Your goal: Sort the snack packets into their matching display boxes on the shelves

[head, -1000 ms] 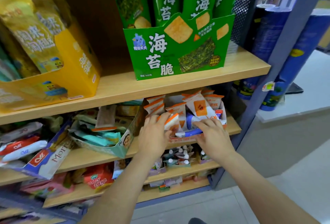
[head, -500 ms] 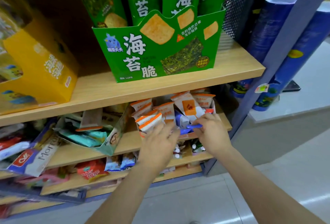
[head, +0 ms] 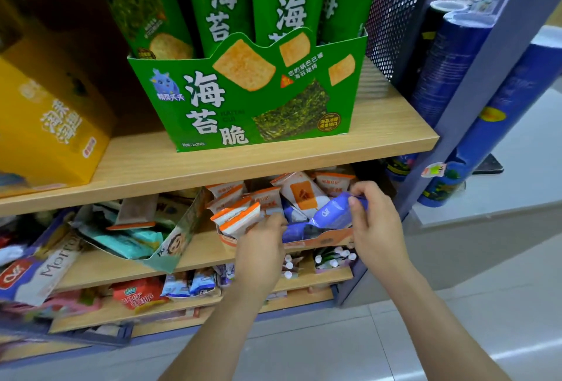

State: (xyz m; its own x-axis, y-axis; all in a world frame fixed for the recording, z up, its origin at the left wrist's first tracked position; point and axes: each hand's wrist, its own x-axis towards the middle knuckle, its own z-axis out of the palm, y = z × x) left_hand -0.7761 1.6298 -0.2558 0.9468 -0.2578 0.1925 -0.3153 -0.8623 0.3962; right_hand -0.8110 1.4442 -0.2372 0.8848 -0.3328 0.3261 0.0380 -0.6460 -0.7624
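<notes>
- The orange display box (head: pixel 319 240) holds orange-white packets (head: pixel 299 193).
- The right hand (head: pixel 377 228), at the box's right front, pinches the blue packet (head: pixel 331 213) by its upper end.
- The left hand (head: pixel 261 247) reaches into the box's left front; its grip cannot be told.
- The blue packet slants up-right out of the box.

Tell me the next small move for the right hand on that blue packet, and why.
Probably lift the blue packet clear of the orange display box. The right hand pinches its upper edge, and it sits among orange-and-white packets, so it looks misplaced. Its logo seems to match the blue box at the shelf's left end.
</notes>
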